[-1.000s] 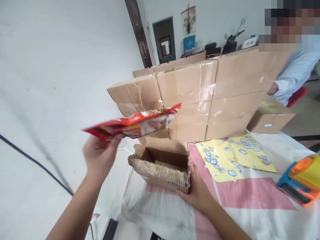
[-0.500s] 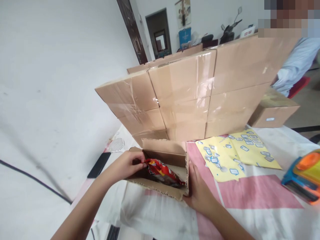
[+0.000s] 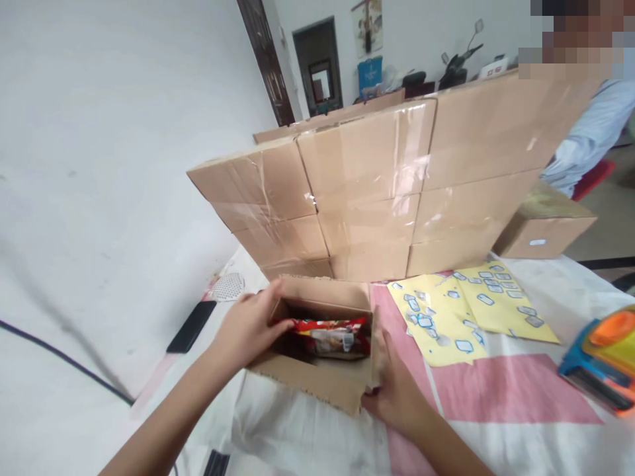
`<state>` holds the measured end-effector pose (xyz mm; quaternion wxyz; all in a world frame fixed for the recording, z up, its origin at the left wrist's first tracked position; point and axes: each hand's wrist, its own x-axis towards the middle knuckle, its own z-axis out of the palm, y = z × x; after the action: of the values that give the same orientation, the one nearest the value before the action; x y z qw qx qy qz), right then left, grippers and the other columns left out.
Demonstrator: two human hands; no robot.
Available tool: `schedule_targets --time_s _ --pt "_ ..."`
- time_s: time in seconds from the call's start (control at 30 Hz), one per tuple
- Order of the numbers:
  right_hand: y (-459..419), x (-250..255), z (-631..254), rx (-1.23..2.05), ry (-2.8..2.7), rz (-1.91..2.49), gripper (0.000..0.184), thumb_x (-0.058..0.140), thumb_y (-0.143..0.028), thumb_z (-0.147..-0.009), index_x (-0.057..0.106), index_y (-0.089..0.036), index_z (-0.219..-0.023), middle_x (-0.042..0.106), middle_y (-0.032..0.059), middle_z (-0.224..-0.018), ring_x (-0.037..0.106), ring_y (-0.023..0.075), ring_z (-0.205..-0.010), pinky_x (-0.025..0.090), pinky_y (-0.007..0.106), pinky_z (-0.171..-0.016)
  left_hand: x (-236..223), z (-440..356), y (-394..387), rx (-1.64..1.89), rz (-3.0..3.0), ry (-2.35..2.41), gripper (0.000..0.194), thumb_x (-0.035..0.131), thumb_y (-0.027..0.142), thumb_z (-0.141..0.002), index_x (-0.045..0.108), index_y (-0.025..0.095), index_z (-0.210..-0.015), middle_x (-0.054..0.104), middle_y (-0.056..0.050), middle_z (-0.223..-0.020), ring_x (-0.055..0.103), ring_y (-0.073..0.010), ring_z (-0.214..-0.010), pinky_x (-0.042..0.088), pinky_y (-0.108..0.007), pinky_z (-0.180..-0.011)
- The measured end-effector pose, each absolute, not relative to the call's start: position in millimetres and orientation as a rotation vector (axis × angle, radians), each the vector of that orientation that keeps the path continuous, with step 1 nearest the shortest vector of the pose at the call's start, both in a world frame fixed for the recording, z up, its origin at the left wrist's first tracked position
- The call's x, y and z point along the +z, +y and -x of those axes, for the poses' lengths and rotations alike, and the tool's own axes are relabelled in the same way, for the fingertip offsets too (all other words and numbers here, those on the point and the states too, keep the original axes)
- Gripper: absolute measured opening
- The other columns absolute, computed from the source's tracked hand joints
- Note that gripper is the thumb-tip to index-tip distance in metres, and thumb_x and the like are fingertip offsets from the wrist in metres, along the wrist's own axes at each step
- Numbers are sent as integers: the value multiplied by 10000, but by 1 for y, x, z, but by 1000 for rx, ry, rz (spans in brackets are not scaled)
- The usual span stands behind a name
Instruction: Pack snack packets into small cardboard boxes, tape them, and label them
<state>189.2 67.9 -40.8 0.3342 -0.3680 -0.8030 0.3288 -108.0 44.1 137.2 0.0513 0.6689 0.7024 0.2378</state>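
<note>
A small open cardboard box sits on the cloth-covered table between my hands. Inside it a red and white snack packet lies lengthwise toward the back wall, its barcode facing me. My left hand is over the box's left end, thumb and fingers apart. Its thumb reaches to the packet's left end; whether it touches is hard to tell. My right hand is closed on the right wall of the box, thumb at the near corner and fingers along the outside.
Taped cardboard boxes form a wall behind. To the right lie yellow sheets with stickers and a blue-orange tape dispenser. A black phone-like slab lies left. A closed box stands far right, near another person's sleeve.
My left hand has let go of the packet's end and its fingers have spread. The packet has dropped flatter into the box and turned its barcode side up. The right hand keeps its hold.
</note>
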Motion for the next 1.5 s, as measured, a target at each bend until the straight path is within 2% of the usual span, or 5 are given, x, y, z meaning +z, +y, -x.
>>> schedule_targets --time_s 0.23,0.5,0.97,1.2,1.5 --pt "72 -34 -198 888 -2115 979 1266 794 -500 -792 -118 -290 -1644 197 201 -1676 227 450 -1552 385 642 -1178 144 130 32 921 -2062 2294 406 620 618 -892 713 290 -1113 730 -81 -1213 670 -316 -1154 526 -465 -1019" --pt "84 -25 -225 783 -2053 989 1092 743 -447 -836 36 -318 -1658 123 170 -1669 210 451 -1555 362 635 -1187 37 159 -3 1189 -2053 1676 1232 632 945 -550 416 280 -1564 512 -239 -1541 436 -461 -1464 419 -602 -1163" --pt "88 18 -220 920 -1835 876 285 465 -424 -1041 586 -269 -1248 197 67 -1716 140 348 -1594 182 608 -1275 36 79 19 1411 -1641 1885 546 617 427 -958 454 297 -1463 520 -121 -1506 526 -303 -1404 546 -491 -1076" --pt "111 19 -205 1023 -1650 693 775 594 -252 -940 227 -386 -1610 351 68 -1631 356 282 -1509 308 524 -1241 64 80 21 1005 -2100 2054 801 576 298 -951 154 328 -1631 94 -119 -1739 143 -360 -1604 275 -657 -1241" --pt "118 9 -217 709 -1787 628 280 535 -337 -1001 653 -287 -1250 616 86 -1280 438 331 -1378 281 574 -1200 74 35 15 602 -2666 1860 694 646 487 -935 402 248 -1539 623 -129 -1435 562 -332 -1365 380 -573 -1203"
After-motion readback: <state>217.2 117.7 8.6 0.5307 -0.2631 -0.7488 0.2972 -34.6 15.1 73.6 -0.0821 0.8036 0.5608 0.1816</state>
